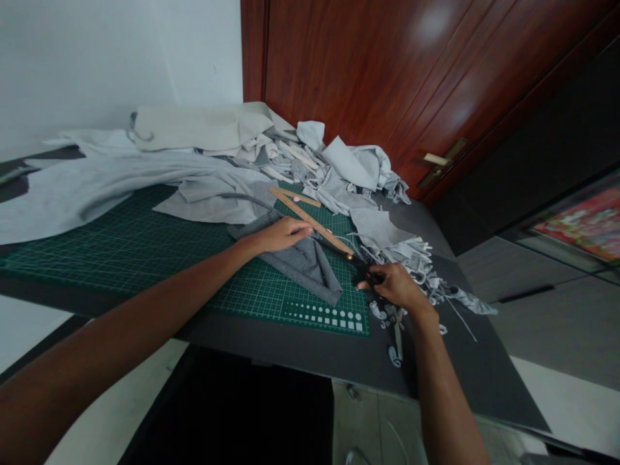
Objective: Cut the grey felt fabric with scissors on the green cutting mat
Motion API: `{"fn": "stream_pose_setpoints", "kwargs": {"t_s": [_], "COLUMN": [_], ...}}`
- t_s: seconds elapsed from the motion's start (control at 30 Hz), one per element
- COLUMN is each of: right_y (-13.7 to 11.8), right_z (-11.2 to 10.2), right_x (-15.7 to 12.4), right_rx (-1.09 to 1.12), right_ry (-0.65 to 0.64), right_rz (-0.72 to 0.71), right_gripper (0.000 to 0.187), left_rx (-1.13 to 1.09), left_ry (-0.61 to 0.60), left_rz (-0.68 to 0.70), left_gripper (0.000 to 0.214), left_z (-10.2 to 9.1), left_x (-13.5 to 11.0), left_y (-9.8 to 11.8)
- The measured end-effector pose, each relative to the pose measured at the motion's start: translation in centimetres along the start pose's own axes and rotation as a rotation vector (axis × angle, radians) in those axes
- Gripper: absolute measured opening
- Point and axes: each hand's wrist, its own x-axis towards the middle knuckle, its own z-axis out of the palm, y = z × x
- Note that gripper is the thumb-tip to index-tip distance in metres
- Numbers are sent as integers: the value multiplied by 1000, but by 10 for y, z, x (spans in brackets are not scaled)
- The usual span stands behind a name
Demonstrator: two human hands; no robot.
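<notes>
Gripping one pair scissors (349,255), right hand (400,287); left hand (281,234) on grey fabric (303,266).

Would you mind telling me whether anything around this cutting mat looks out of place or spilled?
Yes: small grey fabric offcuts lie scattered off the green cutting mat, on the dark tabletop below the scissors in the right hand, apart from the heaped cloth.

The right hand (397,286) hides the handles of the scissors (339,252); their blade tips seem lost against the grey fabric (300,266).
</notes>
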Motion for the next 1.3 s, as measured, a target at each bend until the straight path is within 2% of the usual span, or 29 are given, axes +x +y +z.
{"fn": "stream_pose_setpoints", "kwargs": {"t_s": [0.2, 0.4, 0.67, 0.83, 1.03, 1.3], "right_y": [-5, -3, -4, -3, -5, -5], "right_z": [-1, -2, -1, -1, -2, -2], "right_x": [0, 0, 0, 0, 0, 0], "right_rx": [8, -69, -27, -71, -31, -111], "right_ry": [-81, -11, -73, -3, -95, 0], "right_rz": [44, 31, 60, 38, 52, 28], "right_gripper": [31, 32, 28, 32, 29, 33], "left_rx": [-2, 4, -21, -1, 0, 27], "left_ry": [-16, 15, -6, 16, -11, 10], "left_rz": [-4, 5, -13, -10, -22, 17], "left_gripper": [37, 34, 34, 34, 35, 33], "left_z": [0, 1, 0, 1, 1, 1], "left_x": [0, 1, 0, 1, 1, 1], "left_y": [-1, -2, -1, -3, -4, -3]}}
